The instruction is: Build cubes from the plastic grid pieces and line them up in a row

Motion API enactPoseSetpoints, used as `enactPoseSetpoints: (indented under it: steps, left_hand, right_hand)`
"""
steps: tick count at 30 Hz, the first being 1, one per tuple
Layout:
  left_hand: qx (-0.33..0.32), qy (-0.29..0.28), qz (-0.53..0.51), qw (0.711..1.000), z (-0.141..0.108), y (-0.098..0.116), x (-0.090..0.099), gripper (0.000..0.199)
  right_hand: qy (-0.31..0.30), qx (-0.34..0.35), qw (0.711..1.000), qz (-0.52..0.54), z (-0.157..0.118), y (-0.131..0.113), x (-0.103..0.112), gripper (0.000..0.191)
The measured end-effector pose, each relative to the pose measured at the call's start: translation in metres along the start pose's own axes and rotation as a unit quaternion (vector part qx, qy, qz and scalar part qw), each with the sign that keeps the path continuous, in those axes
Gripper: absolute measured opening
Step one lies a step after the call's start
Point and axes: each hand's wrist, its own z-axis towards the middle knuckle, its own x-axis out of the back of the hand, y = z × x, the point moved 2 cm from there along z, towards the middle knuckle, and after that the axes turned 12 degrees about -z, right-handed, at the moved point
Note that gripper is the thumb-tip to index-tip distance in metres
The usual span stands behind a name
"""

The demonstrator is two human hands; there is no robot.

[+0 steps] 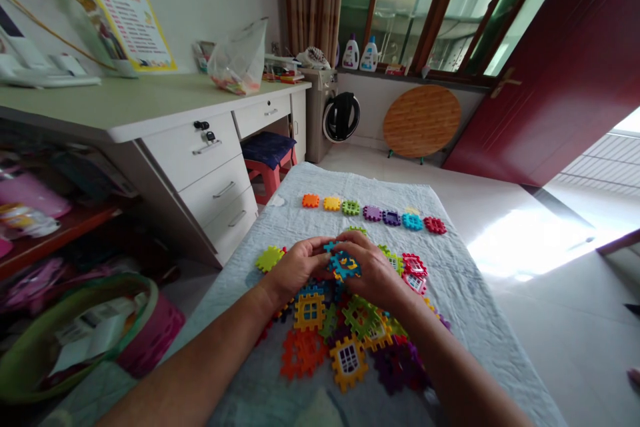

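Note:
Both hands meet over a pile of coloured interlocking plastic tiles on a cloth-covered table. My left hand [299,268] has its fingers closed on the left edge of some blue tiles [345,265]. My right hand [373,265] grips the same blue tiles from the right, its fingers curled over the top. Below the hands lie yellow tiles [349,363], orange tiles [303,352], green tiles [361,317] and purple tiles [397,367]. Red tiles [415,265] rest right of my right hand. Beyond, a row of several small pieces runs from an orange one [311,201] to a red one [435,225].
The table's pale cloth [240,340] reaches past the pile on both sides. To the left stand a white desk [200,163] with a plastic bag [241,63] on it, a stool [270,150] and a pink-green basket [153,337]. A round wooden board [423,121] leans against the far wall.

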Motion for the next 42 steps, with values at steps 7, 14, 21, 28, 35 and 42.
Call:
enactPoseSetpoints:
  steps: [7, 14, 21, 28, 35, 42]
  left_hand:
    - [0.024, -0.043, -0.043, 0.998, -0.002, 0.001, 0.002, 0.037]
    - [0.023, -0.034, 0.027, 0.999, -0.005, 0.001, 0.0, 0.038]
    - [0.016, -0.024, 0.002, 1.0, -0.006, -0.002, 0.002, 0.036]
    - [-0.003, -0.034, 0.041, 0.999, -0.008, -0.006, -0.004, 0.059]
    - [-0.012, -0.025, 0.023, 0.999, -0.011, -0.002, -0.004, 0.065]
    - [0.0, -0.061, -0.046, 0.997, -0.008, -0.001, 0.007, 0.058]
  right_hand:
    - [-0.017, -0.001, 1.0, -0.019, -0.001, -0.001, -0.002, 0.036]
    - [-0.02, -0.036, 0.994, -0.097, -0.002, -0.005, -0.003, 0.044]
    - [-0.052, -0.034, 0.983, -0.171, -0.003, -0.007, -0.007, 0.054]
    - [-0.031, -0.038, 0.988, -0.149, -0.004, -0.004, -0.018, 0.058]
    - [-0.022, -0.031, 0.997, -0.067, -0.004, -0.002, -0.012, 0.075]
    - [-0.048, -0.015, 0.999, 0.011, -0.001, 0.002, 0.0, 0.054]
